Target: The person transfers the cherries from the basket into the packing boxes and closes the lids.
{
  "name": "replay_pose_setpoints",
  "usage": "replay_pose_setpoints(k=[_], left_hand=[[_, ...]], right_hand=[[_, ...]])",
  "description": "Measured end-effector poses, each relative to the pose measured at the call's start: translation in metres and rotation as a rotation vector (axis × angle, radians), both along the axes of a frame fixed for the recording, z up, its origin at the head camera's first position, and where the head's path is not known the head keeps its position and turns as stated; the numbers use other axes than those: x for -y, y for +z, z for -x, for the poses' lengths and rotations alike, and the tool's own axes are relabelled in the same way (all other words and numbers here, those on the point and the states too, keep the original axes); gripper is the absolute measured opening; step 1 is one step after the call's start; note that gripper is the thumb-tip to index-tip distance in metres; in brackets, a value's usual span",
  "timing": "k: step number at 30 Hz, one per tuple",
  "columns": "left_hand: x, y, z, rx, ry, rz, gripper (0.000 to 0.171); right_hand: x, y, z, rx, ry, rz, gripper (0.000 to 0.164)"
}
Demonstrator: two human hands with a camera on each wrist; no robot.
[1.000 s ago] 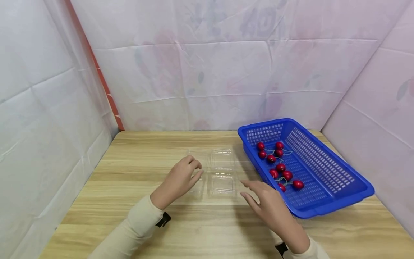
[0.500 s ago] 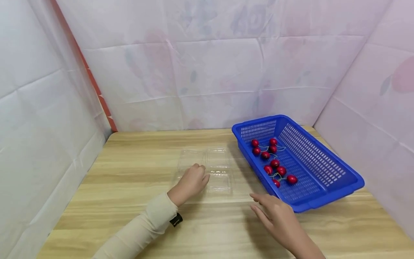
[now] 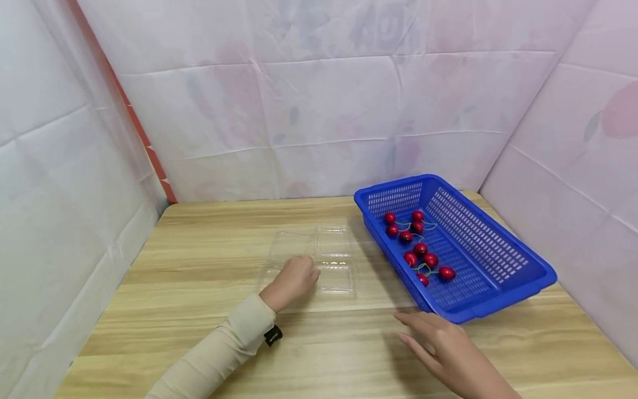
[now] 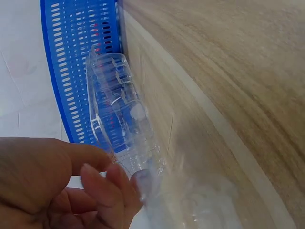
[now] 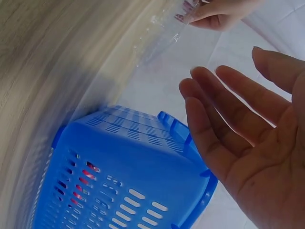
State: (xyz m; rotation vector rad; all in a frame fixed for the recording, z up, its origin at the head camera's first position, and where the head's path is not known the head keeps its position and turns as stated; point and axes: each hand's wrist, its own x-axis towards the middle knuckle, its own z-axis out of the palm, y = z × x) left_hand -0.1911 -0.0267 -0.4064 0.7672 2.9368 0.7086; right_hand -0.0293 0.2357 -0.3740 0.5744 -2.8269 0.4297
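The left hand [image 3: 291, 281] is at the middle of the clear plastic box [image 3: 336, 277], which lies on the wooden table [image 3: 199, 288], to the left of the blue basket [image 3: 498, 304]; its fingers are curled, and in the left wrist view the fingers and thumb pinch the thin plastic edge; the exact grip is partly blurred there. The clear plastic shows square parts in two rows, some of them covered by this hand; whether it is one box or several, I cannot tell.

The right hand [image 3: 443, 346] is held in front of the near left corner of the basket, close to it; its fingers are loosely extended and slightly bent, the thumb stands apart from them, and the right wrist view shows the bare palm, free of any object.

The basket has many small slots in its walls and stands at a slant on the right part of the table; inside it are red cherries [image 3: 447, 272], ten that I can count, lying mostly along its left side; in the right wrist view some red is seen through the slots.

A beige sleeve [image 3: 214, 354] covers the left forearm, with a black strap [image 3: 273, 335] near the wrist; pale cloth [image 3: 309, 100] with faint prints hangs behind the table; a red strip [image 3: 140, 130] runs down the left corner.
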Motion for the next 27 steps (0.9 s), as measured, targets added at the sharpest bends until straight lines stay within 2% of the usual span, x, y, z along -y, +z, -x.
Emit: replay_pose_setpoints(k=[10, 16, 20, 27], left_hand=[[0.002, -0.003, 0.002, 0.157, 0.002, -0.075, 0.052], [0.004, -0.008, 0.000, 0.274, 0.038, -0.161, 0.029], [0.004, -0.010, -0.002, 0.288, 0.055, -0.210, 0.020], [0.003, -0.015, -0.004, 0.305, 0.055, -0.306, 0.021]], right_hand=[[-0.008, 0.001, 0.000, 0.170, 0.036, 0.046, 0.029], [-0.012, 0.002, 0.002, 0.323, 0.033, 0.054, 0.031], [-0.013, 0.002, 0.002, 0.359, 0.043, 0.067, 0.029], [-0.017, 0.003, 0.002, 0.406, 0.090, 0.070, 0.031]])
